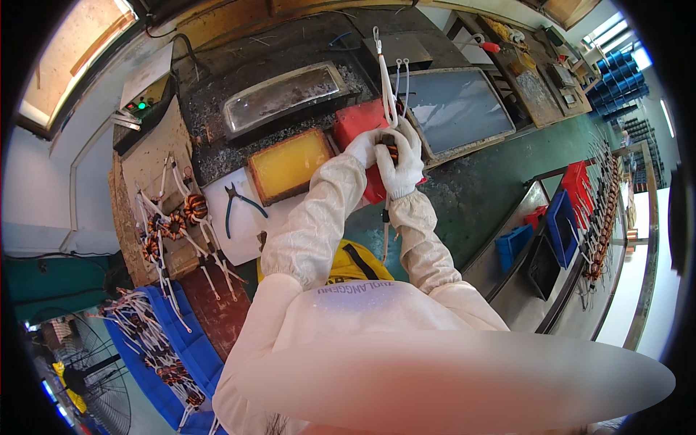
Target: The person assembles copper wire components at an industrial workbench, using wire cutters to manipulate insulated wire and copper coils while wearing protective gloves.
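Note:
My white-gloved left hand [365,148] and right hand [403,165] meet above a red container [359,122]. Between them they grip a dark, copper-wound toroidal coil [390,148], mostly covered by fingers. White-sleeved leads [387,87] stick up from the coil, ending in metal ring terminals; another lead hangs below my right hand. Left of my hands lies a rectangular tray of yellow material [290,165]. Cutting pliers [241,206] with dark handles rest on a white sheet [239,238]. Further left, several coils with white leads [172,225] lie on a wooden board.
Behind is a framed rectangular pot [286,98] with a shiny surface. A grey liquid-filled tray [460,109] stands right of my hands. Blue bins [174,319] with leaded coils sit lower left, near a fan [80,362]. At right, a metal bench [518,268] carries coloured bins.

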`<state>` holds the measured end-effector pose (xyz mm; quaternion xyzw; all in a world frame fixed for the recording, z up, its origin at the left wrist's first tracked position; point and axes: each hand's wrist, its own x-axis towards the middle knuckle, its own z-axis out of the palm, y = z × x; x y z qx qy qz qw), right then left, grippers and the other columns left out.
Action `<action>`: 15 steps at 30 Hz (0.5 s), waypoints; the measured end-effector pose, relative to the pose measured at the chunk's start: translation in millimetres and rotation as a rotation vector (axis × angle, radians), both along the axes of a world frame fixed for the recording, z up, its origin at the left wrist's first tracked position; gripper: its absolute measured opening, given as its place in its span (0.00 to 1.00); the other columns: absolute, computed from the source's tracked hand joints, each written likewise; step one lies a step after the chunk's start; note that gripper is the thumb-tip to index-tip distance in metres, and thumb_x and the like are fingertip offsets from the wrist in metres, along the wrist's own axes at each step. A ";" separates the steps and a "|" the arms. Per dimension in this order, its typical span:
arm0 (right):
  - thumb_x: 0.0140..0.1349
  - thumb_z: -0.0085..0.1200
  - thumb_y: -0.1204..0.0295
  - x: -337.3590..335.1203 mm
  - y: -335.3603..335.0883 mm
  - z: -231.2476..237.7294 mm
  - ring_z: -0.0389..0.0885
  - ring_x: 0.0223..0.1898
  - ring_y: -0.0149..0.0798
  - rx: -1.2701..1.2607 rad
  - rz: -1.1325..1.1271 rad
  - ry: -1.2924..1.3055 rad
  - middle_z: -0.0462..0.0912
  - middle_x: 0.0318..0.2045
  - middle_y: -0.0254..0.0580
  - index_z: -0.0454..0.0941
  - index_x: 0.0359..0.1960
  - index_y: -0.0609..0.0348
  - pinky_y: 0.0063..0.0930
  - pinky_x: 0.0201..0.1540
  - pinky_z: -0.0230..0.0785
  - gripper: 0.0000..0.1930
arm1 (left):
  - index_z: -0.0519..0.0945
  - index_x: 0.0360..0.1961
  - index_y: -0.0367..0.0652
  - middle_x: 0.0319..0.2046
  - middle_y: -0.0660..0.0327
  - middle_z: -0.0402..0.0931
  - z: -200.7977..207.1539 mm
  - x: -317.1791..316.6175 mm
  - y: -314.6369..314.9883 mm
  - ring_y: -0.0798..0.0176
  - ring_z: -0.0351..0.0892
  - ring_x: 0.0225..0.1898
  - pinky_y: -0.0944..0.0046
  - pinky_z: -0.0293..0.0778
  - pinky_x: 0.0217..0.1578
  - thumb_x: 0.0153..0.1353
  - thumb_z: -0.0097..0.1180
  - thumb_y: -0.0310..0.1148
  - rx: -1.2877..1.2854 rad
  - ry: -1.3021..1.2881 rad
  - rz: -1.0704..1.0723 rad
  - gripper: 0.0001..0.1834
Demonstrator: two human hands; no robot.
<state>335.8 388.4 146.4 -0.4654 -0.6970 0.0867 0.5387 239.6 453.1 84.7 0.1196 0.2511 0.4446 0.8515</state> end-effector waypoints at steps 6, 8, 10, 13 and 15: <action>0.51 0.57 0.71 -12.2 -4.5 35.0 0.70 0.56 0.49 -0.197 0.054 0.022 0.70 0.54 0.50 0.77 0.43 0.57 0.34 0.56 0.64 0.15 | 0.75 0.45 0.41 0.38 0.57 0.77 0.9 -9.2 -2.5 0.58 0.78 0.38 0.58 0.77 0.44 0.65 0.43 0.33 0.186 0.015 0.114 0.12; 0.51 0.57 0.71 -22.5 -9.5 54.0 0.69 0.56 0.49 -0.106 0.067 -0.136 0.70 0.55 0.51 0.75 0.46 0.58 0.34 0.58 0.62 0.18 | 0.74 0.46 0.41 0.38 0.57 0.77 13.7 -19.5 -17.2 0.58 0.77 0.39 0.59 0.76 0.43 0.65 0.43 0.34 0.239 0.071 0.143 0.13; 0.54 0.52 0.74 -30.8 -19.1 75.5 0.65 0.60 0.45 -0.209 0.323 0.226 0.68 0.57 0.51 0.68 0.53 0.63 0.34 0.62 0.57 0.22 | 0.71 0.49 0.40 0.40 0.56 0.75 37.9 -36.2 -40.5 0.59 0.76 0.40 0.61 0.74 0.42 0.66 0.43 0.38 0.336 0.195 0.197 0.16; 0.56 0.53 0.72 -28.1 -17.5 84.5 0.66 0.59 0.42 -0.155 0.500 0.521 0.66 0.58 0.49 0.67 0.55 0.64 0.33 0.61 0.56 0.24 | 0.71 0.49 0.40 0.41 0.54 0.74 61.2 -82.6 -65.0 0.57 0.77 0.40 0.60 0.76 0.40 0.65 0.43 0.36 0.254 0.051 0.255 0.15; 0.57 0.51 0.73 -27.0 -6.0 73.0 0.66 0.58 0.42 -0.037 0.494 0.464 0.68 0.57 0.49 0.67 0.55 0.66 0.34 0.62 0.56 0.23 | 0.72 0.47 0.39 0.40 0.53 0.75 59.3 -124.8 -75.9 0.55 0.77 0.40 0.57 0.77 0.40 0.64 0.43 0.33 0.265 -0.151 0.298 0.13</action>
